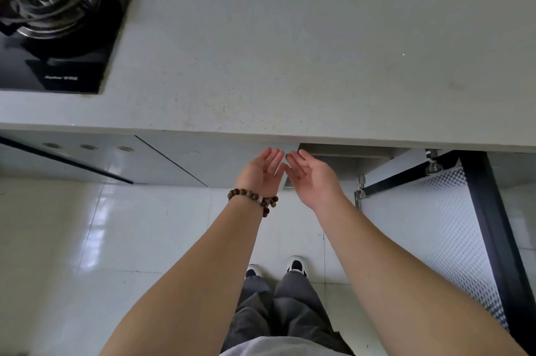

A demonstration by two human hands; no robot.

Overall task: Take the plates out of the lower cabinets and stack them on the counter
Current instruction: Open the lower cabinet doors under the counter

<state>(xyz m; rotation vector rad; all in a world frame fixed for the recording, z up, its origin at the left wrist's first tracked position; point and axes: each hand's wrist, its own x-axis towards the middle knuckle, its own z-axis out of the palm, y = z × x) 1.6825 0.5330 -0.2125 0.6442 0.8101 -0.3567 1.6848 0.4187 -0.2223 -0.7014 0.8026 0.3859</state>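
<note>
No plate shows in this view. My left hand (262,171), with a bead bracelet on its wrist, and my right hand (311,175) are held out side by side, palms up and fingers apart, both empty. They hover just below the front edge of the pale grey counter (290,51), in front of the lower cabinet opening (342,161). The cabinet's inside is dark and mostly hidden under the counter edge.
A cabinet door (435,225) with a black frame and a dimpled white panel stands swung open at the right. A black gas hob (58,22) with a burner sits at the counter's left. Closed cabinet fronts (174,158) lie left of the opening. My feet stand on glossy white floor tiles (116,239).
</note>
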